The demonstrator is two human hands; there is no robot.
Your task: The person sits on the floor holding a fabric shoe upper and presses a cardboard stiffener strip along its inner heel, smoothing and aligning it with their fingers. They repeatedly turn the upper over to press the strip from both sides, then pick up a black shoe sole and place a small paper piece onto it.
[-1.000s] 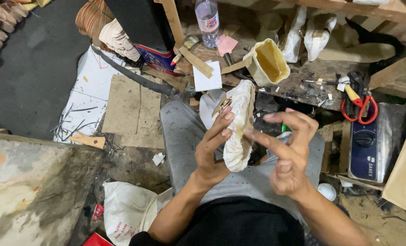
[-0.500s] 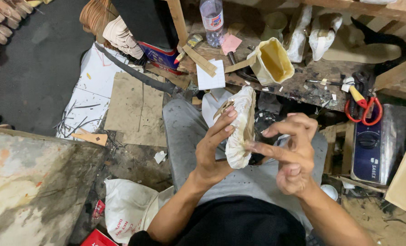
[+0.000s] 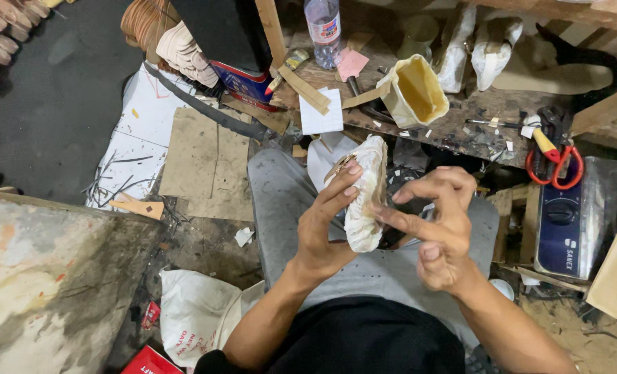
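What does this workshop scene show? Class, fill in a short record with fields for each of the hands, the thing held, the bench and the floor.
left hand: the left hand grips the white wrapped shoe form from its left side
right hand: the right hand has its forefinger touching the form's right edge
bench: cream glue tub, clear plastic bottle, red-handled scissors
floor: brown cardboard sheet, white paper pattern sheets
posture: seated, grey trousers

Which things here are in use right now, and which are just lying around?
In use: left hand holding the white shoe form; right hand fingering it.

Lying about: glue tub, red-handled scissors, plastic bottle, cardboard sheet.
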